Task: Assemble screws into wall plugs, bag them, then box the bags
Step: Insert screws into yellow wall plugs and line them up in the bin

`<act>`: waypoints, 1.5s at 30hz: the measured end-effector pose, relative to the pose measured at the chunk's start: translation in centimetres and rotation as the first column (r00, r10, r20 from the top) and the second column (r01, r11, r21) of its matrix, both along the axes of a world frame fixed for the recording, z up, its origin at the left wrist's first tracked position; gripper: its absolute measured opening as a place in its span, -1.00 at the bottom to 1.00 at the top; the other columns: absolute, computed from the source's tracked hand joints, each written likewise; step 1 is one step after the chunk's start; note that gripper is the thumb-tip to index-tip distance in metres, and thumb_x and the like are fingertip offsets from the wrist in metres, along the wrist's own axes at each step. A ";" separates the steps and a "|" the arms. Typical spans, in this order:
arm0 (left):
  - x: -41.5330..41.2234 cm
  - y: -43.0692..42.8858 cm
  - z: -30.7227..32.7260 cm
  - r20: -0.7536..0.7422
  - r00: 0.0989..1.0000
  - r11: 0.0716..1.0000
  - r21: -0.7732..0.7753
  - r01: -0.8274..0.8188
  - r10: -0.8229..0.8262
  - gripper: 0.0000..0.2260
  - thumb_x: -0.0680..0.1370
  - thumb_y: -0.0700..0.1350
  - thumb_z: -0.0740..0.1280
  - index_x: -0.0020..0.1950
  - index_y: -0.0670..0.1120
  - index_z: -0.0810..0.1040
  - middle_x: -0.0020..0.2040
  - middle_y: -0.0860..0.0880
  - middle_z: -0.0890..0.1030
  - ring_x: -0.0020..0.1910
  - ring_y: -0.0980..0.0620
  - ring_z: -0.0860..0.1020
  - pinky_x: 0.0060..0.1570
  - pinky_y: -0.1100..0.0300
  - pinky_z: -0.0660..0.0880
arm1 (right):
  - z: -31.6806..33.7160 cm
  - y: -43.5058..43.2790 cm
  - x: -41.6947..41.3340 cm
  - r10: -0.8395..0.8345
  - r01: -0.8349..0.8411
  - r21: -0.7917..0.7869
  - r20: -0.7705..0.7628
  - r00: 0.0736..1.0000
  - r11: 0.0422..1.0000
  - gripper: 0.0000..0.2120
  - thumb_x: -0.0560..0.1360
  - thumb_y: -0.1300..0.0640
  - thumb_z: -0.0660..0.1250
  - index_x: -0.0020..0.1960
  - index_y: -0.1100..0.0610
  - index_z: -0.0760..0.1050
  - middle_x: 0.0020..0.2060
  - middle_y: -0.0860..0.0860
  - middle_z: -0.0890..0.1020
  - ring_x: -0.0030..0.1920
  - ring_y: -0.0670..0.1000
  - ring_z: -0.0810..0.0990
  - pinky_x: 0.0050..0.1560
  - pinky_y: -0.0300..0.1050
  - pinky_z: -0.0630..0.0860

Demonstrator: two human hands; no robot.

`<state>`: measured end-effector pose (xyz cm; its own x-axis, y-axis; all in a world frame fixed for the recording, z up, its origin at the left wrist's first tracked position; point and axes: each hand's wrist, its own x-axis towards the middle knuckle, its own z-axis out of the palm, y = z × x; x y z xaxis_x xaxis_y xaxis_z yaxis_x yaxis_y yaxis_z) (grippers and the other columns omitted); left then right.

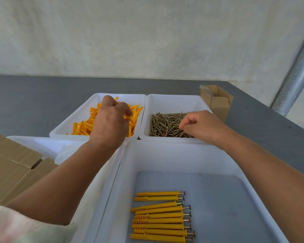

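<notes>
A white tray (74, 120) at the back left holds a heap of orange wall plugs (82, 128). My left hand (111, 123) reaches into it and pinches one plug between thumb and fingers. Beside it, another white tray (172, 100) holds a pile of brass screws (165, 124). My right hand (204, 127) is over the screws with fingertips pinched together on the pile; whether a screw is lifted is hidden. A near white tray (182, 155) contains several plugs with screws in them (161, 216), laid in a row.
A small open cardboard box (218, 102) stands at the back right on the grey table (25, 102). A flat cardboard box (12, 167) lies at the left, partly over another white tray (42, 144). A metal pole (295, 76) rises at the right.
</notes>
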<state>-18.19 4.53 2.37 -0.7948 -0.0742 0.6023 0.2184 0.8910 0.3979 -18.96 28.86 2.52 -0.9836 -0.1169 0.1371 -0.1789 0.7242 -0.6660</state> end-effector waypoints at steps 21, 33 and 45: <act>3.0 3.4 1.7 0.296 0.547 0.452 0.875 0.174 -0.783 -0.88 0.55 -0.20 0.36 -0.16 -0.08 0.47 -0.09 -0.10 0.70 -0.12 0.01 0.67 -0.25 0.25 0.59 | 3.0 -2.3 2.1 0.073 -0.034 -0.638 0.035 0.997 0.770 -0.81 0.50 0.38 0.22 -0.03 0.13 0.48 -0.27 0.11 0.54 -0.39 0.01 0.64 -0.34 -0.13 0.58; 3.4 3.7 1.9 0.247 0.465 0.372 0.907 0.198 -0.850 -0.86 0.52 -0.32 0.35 -0.11 -0.11 0.45 -0.19 -0.12 0.68 -0.21 -0.03 0.67 -0.35 0.30 0.55 | 2.7 -3.1 2.2 0.089 -0.004 -0.639 0.100 0.991 0.769 -0.84 0.53 0.11 0.41 0.02 0.17 0.51 -0.29 0.08 0.65 -0.37 0.00 0.66 -0.35 -0.16 0.57; 2.2 3.0 1.5 0.238 0.715 0.400 0.914 0.064 -0.658 -0.84 0.54 -0.27 0.37 -0.21 -0.14 0.46 -0.25 -0.13 0.67 -0.25 0.02 0.67 -0.37 0.29 0.56 | 2.5 -2.8 3.0 0.244 -0.095 -0.453 0.285 0.927 0.887 -0.83 0.62 0.08 0.27 -0.06 0.18 0.49 -0.34 0.06 0.65 -0.30 0.15 0.71 -0.43 -0.13 0.56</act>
<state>-15.98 7.55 3.88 -0.9923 0.1086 -0.0595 -0.0644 -0.0414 0.9971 -15.97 26.10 5.04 -0.9506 -0.2899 -0.1113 0.0075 0.3370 -0.9415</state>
